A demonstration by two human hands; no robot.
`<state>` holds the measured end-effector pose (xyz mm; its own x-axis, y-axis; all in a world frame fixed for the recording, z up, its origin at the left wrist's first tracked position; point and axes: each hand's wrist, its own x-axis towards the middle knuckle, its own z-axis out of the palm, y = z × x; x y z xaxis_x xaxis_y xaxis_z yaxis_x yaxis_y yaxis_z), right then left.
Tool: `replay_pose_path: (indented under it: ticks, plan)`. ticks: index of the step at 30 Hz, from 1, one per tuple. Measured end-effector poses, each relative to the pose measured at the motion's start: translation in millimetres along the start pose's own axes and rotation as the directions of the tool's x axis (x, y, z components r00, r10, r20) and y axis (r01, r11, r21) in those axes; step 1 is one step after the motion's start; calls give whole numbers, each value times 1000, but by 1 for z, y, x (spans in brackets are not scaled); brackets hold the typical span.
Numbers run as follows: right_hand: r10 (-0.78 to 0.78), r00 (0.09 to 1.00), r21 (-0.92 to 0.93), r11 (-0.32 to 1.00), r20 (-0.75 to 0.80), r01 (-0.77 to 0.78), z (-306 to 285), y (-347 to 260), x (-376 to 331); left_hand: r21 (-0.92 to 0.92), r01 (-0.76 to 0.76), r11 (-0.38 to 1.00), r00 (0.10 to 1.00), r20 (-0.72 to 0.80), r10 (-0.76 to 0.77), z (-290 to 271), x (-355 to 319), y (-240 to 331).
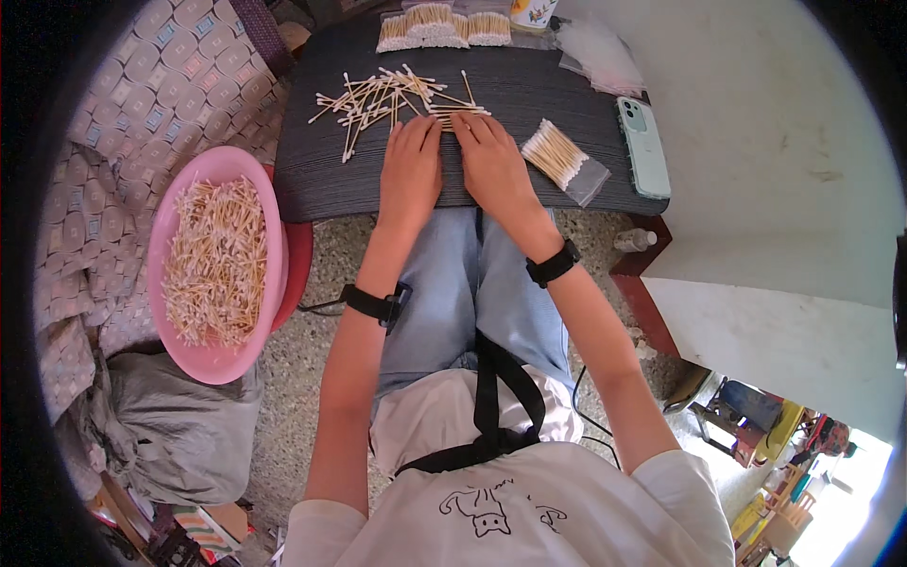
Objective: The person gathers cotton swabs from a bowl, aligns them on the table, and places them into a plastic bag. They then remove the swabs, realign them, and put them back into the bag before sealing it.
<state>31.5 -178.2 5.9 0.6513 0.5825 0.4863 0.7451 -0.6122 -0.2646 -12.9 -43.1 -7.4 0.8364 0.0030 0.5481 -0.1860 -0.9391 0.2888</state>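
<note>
Both my hands are side by side at the middle of the dark table, fingers curled down around a small row of cotton swabs. My left hand closes at the row's left end and my right hand at its right; the fingertips are partly hidden. Just beyond them lies a loose, crisscrossed pile of cotton swabs with white tips. To the right of my right hand rests a clear bag filled with swabs in an even row, its unfilled end pointing toward me.
Several filled swab bags line the table's far edge, beside a patterned cup. Flat clear bags are stacked at the far right, above a pale phone. A pink basin heaped with swabs stands left of the table. A wall borders the right.
</note>
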Motion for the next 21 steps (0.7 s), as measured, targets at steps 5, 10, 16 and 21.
replay_pose_path:
  ticks: [5,10,16,21]
  plan:
    - [46,998,-92,995,30,-43,0,-5,0,-87,-42,995,999,-28,39,-9,3,2]
    - [18,1000,-121,992,-22,-21,1,-3,-2,-177,-26,984,999,-23,22,-12,2,2]
    - [9,1000,-38,999,-12,-9,-4,5,-14,-236,71,969,996,-31,-81,-15,-6,4]
    - [-49,998,73,996,-33,51,-9,6,-22,-326,90,941,995,-9,-98,-18,-17,3]
